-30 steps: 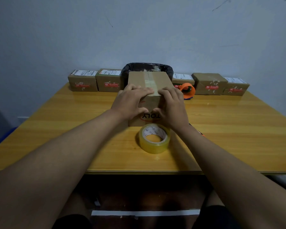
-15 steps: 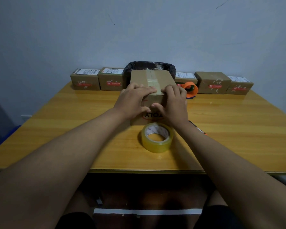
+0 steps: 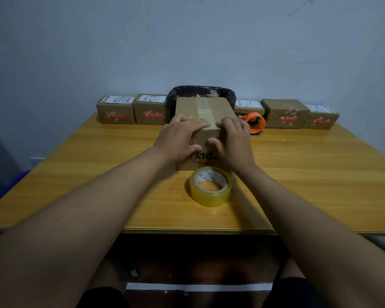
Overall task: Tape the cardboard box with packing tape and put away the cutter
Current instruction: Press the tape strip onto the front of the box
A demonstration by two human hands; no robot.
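Observation:
A brown cardboard box [image 3: 219, 107] stands at the middle of the wooden table [image 3: 320, 185], with a strip of clear tape [image 3: 203, 111] running along its top seam. My left hand [image 3: 180, 136] and my right hand [image 3: 233, 143] both clasp the box's near top edge, either side of the strip. Their fingers lie flat on top and the thumbs press the front face. A roll of clear packing tape [image 3: 209, 197] lies flat just in front of the box. No cutter can be made out; my right forearm covers the table beside the box.
An orange tape dispenser [image 3: 256, 122] sits behind and right of the box. A black-lined bin [image 3: 200, 91] stands against the wall behind it. Small labelled cartons line the back edge, on the left [image 3: 116, 112] and on the right [image 3: 285, 113].
Both hands stay on the box's near top edge. The fingertips have shifted slightly along the tape strip, and the view has moved a little.

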